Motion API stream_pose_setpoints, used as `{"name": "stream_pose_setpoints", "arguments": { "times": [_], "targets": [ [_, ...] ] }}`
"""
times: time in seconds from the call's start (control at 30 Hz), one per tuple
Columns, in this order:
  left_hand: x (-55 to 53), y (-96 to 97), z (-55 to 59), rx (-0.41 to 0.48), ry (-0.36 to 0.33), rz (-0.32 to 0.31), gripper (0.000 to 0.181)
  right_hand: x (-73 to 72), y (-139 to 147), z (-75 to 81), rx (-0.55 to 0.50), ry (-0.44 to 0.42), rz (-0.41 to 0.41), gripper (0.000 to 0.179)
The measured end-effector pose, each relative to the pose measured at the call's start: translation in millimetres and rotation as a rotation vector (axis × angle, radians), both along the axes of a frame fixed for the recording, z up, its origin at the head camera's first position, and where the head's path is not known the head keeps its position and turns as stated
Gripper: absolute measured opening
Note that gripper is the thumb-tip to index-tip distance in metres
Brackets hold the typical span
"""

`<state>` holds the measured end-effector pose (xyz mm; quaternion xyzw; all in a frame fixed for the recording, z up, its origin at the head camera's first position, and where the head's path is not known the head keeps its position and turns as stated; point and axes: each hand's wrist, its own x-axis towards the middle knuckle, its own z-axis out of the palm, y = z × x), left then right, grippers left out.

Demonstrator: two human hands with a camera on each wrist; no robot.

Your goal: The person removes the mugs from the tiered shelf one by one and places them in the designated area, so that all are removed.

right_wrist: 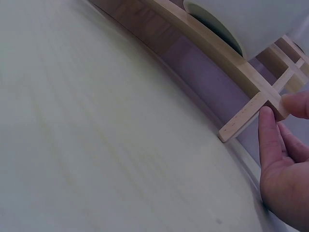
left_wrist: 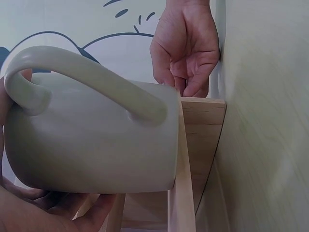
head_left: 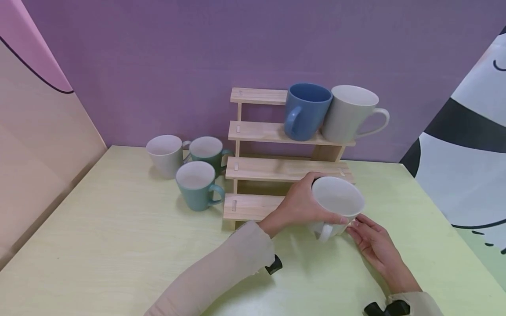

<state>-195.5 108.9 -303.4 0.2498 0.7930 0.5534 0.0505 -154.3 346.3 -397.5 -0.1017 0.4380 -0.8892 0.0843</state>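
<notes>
We see white mug (head_left: 337,197) in L hand (head_left: 299,202), at R end of bottom step (head_left: 253,207) of wooden rack (head_left: 269,169); base touching the board or just above, can't tell which. L fingers curled round mug's side, thumb across front above handle (left_wrist: 96,76). R hand (head_left: 373,245): thumb + fingertips clamped on step's R end, prob. steadying it. Our read: ceramic, stiff, moderate wt., smooth, so slippery if grip's loose; rim + handle might chip on a knock. Best hold, we think: round the body below rim, or thru handle w/ palm backing the side. Rack looks light, could shift if bumped.
</notes>
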Motion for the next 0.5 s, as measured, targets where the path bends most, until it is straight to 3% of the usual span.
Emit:
{"name": "stream_pose_setpoints", "arguments": {
  "times": [0.5],
  "targets": [
    [2.0,-15.1,-0.8,-0.012,-0.007,0.029,0.090,-2.7,1,0.1,0.016,-0.035,-0.007,0.040]
  ]
}}
